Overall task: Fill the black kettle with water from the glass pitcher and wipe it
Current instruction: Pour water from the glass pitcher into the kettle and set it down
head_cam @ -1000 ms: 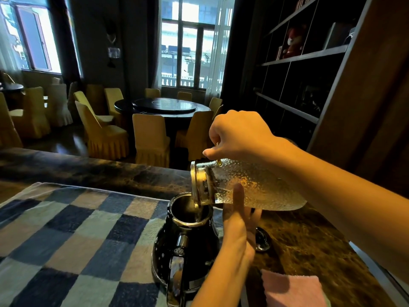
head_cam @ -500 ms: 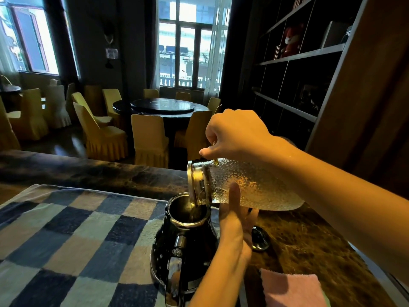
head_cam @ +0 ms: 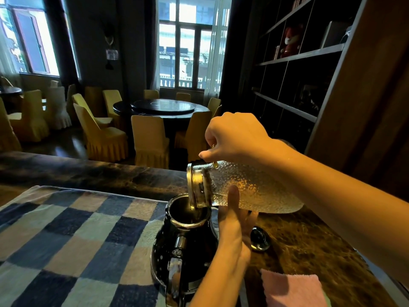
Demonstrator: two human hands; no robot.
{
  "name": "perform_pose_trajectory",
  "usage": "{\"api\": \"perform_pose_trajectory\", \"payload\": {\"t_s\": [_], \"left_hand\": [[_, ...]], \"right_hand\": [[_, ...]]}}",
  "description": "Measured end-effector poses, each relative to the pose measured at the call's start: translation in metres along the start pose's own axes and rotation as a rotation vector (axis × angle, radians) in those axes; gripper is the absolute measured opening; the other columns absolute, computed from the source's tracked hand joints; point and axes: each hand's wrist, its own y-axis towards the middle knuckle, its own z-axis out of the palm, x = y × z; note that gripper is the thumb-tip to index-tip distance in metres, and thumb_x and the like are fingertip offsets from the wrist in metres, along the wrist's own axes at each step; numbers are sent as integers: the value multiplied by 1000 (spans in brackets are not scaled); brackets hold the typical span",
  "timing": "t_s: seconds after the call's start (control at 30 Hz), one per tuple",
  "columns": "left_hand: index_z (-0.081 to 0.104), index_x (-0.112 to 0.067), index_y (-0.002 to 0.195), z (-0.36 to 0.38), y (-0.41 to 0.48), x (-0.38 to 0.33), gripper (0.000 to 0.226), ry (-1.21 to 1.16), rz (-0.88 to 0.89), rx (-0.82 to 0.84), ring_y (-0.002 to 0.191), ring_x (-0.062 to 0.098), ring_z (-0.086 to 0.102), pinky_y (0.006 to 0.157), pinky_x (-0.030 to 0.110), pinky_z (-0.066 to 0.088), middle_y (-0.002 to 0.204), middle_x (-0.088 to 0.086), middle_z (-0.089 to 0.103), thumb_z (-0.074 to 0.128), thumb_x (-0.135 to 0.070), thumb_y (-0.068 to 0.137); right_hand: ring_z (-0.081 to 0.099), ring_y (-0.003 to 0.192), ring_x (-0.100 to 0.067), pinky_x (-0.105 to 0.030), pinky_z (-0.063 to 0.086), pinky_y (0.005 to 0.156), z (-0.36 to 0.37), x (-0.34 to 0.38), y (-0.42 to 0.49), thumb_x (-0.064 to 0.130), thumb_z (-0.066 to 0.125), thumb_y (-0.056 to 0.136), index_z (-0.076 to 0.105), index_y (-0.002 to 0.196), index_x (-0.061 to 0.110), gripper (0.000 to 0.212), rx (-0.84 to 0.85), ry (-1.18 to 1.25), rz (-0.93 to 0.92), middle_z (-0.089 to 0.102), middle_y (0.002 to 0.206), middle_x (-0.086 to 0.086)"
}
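While the right hand (head_cam: 234, 138), fingers curled round its handle, holds the pitcher (head_cam: 261, 191) tipped over the open kettle (head_cam: 188, 251), the left hand (head_cam: 232, 224) props it from below, fingers straight; the kettle stands on the checked towel (head_cam: 66, 240).

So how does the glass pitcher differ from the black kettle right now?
The glass pitcher is clear and dimpled; the black kettle is dark, glossy and opaque. The pitcher is tipped almost on its side in the air, gripped by the right hand and propped by the left hand; the kettle stands upright on the checked towel. Both have a metal rim at the mouth.
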Motion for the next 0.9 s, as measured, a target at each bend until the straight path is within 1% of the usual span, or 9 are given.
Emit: {"api": "perform_pose_trajectory", "payload": {"t_s": [0.17,0.27,0.33,0.4,0.53,0.67,0.73,0.83,0.9], "left_hand": [[63,-22,98,0,0,-1,91,-13,-12,-23,31,3,49,53,23,56,39,-10,48,82,-57,15],[64,-24,96,0,3,-1,106,2,8,-37,42,6,57,50,21,55,60,-4,58,85,-58,-2],[64,-23,91,1,5,-3,99,-13,10,-27,35,5,52,45,19,54,48,-6,55,86,-56,0],[62,-23,91,1,3,-3,85,-15,-1,-19,29,3,47,46,19,55,37,-9,47,84,-55,15],[62,-22,86,1,0,-2,91,-25,13,-15,28,3,43,46,21,56,35,-9,40,87,-53,5],[63,-23,84,3,-1,-3,67,-13,-12,-31,27,3,42,48,20,56,33,-9,38,78,-49,25],[64,-22,85,1,1,-3,74,19,-8,-43,33,5,50,51,22,57,36,-8,44,80,-54,20],[67,-22,79,-5,0,-3,92,88,26,-23,42,10,54,51,25,56,39,-7,48,81,-65,-1],[74,-21,69,-5,2,-1,87,108,44,-22,44,10,56,57,29,55,40,-7,51,80,-66,-5]], "right_hand": [[34,40,-8,-21,20,44,0,0,1,49,68,73,37,43,18,53,7,0,-4,35,40,6],[33,39,-10,-22,22,44,0,-2,1,49,68,73,38,43,17,53,6,7,5,34,40,5],[33,39,-9,-21,20,44,-1,-2,1,49,68,72,38,43,17,53,1,8,6,34,40,5],[32,39,-9,-21,19,44,-1,0,2,48,68,73,38,43,17,53,-1,7,0,34,40,6],[31,39,-8,-21,19,45,-2,0,2,48,69,73,35,43,18,54,-7,13,1,33,40,6],[31,39,-9,-22,20,44,-1,1,1,49,68,73,36,43,18,54,-5,7,-8,33,40,6],[30,38,-8,-21,19,44,0,1,1,49,68,73,36,43,18,54,-11,11,-9,32,40,6],[31,39,-9,-21,18,44,1,-2,-2,50,68,72,37,42,17,54,-19,32,4,33,40,6],[34,40,-11,-21,20,44,3,-6,-5,51,67,73,40,44,17,52,-18,42,15,36,42,5]]}}
